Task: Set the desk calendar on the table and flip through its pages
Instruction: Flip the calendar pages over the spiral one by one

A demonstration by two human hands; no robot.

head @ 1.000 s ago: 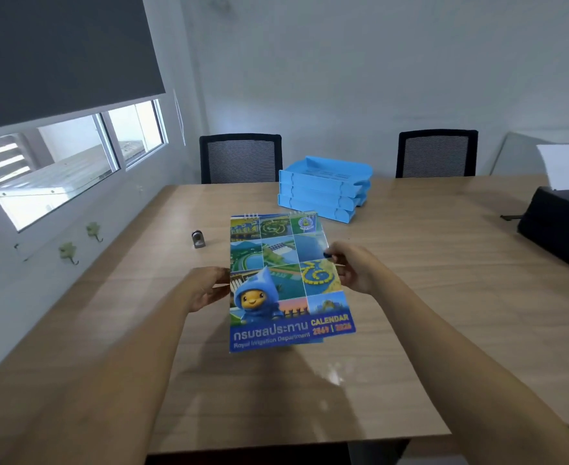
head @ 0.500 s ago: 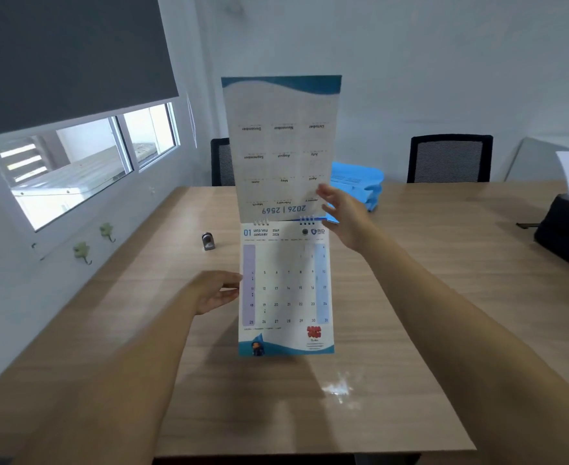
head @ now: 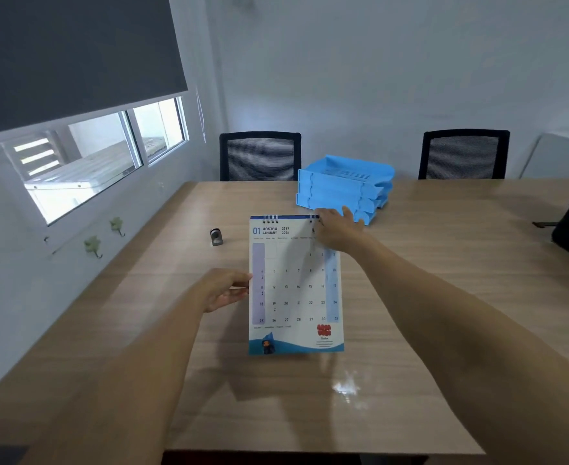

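You have one desk calendar (head: 296,290) in front of you, and two hands on it: your left hand (head: 224,290) and your right hand (head: 335,231). On the tabletop (head: 444,297) there is one stack of blue letter trays (head: 343,193), about four high, and one small dark object (head: 216,237). Two chairs (head: 260,156) (head: 464,154) stand behind it. Two wall hooks (head: 93,246) (head: 116,225) hang under the window.

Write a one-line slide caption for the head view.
Left hand steadies the desk calendar open at January; right hand at its spiral binding.
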